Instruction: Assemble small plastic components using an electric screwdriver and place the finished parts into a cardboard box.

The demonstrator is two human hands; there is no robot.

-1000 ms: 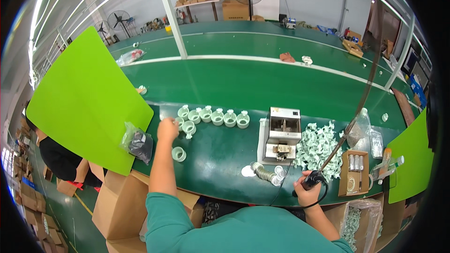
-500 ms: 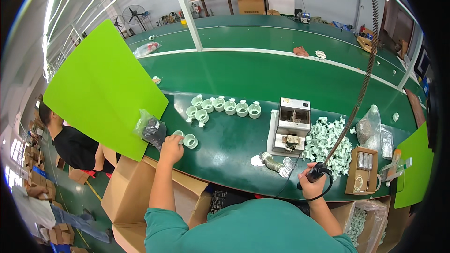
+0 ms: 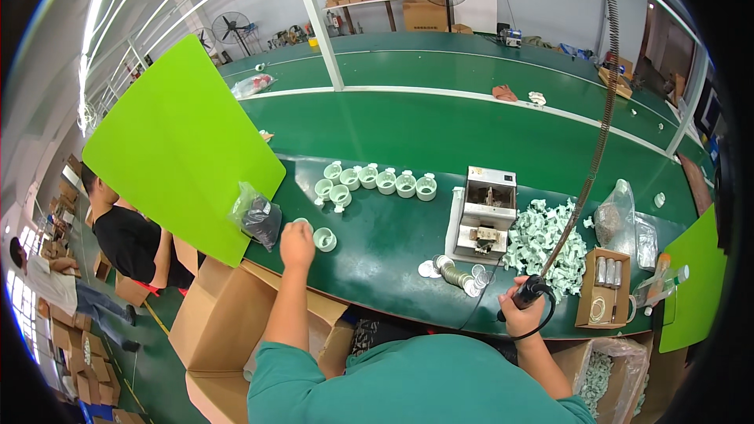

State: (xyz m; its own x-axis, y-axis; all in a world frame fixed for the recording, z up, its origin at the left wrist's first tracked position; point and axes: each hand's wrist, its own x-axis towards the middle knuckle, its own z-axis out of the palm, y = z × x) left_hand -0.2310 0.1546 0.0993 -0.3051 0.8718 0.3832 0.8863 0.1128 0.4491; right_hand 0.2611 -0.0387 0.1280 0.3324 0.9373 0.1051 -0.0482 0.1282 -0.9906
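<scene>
My left hand [image 3: 298, 245] is closed at the table's near left edge. Its fingertips are at a pale green cup-shaped part [image 3: 303, 223], mostly hidden behind them. Close to its right stands another cup-shaped part [image 3: 324, 240]. Farther back, several more of these parts [image 3: 386, 182] with small tabs stand in a row and a small cluster. My right hand [image 3: 521, 314] is wrapped round a black electric screwdriver [image 3: 528, 291], which hangs from a long coil spring [image 3: 601, 137]. Beyond that hand lies a heap of small pale green pieces [image 3: 546, 243].
A metal machine [image 3: 487, 216] stands mid-table, with round discs [image 3: 455, 275] before it. At right are a small carton [image 3: 605, 290], bags and a bottle [image 3: 671, 279]. A lime-green panel [image 3: 181, 149] and a dark-filled bag [image 3: 259, 220] are left. Open cartons [image 3: 212, 322] flank me below.
My left hand has shifted slightly right, covering more of the cup-shaped part at its fingers. The cup beside it sits a little farther right. My right hand keeps its grip on the screwdriver.
</scene>
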